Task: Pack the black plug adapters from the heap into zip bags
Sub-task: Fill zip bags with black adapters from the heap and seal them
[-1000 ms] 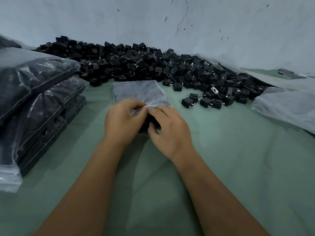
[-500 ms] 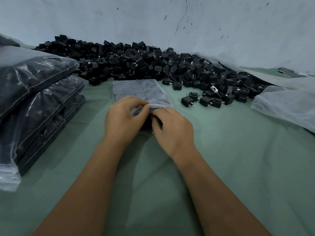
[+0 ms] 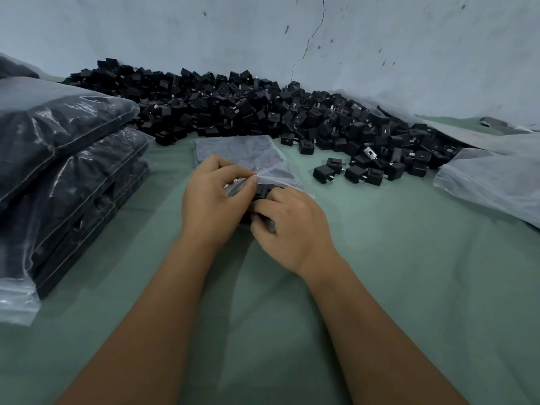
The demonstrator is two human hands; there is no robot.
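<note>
Pinching the open mouth of a clear zip bag [image 3: 257, 178] between thumb and curled fingers, the left hand [image 3: 211, 197] holds the plastic up off the green cloth [image 3: 409, 273] that covers the counter. The right hand [image 3: 292, 226] sits just beside it, fingers curled around a black plug adapter [image 3: 263, 190] at the bag's mouth; how far the adapter is inside the bag cannot be told, since the fingers hide most of it. Under both hands lies a flat stack of empty zip bags [image 3: 239, 149], reaching back toward the heap of adapters [image 3: 248, 112], which stretches along the foot of the pale cracked wall [image 3: 321, 39]. A few loose adapters [image 3: 324, 173] lie apart from the heap, to the right of the hands. On the left stand filled bags [image 3: 64, 147] stacked one on another, dark with adapters. On the right edge lies a crumpled sheet of clear plastic [image 3: 496, 185].
</note>
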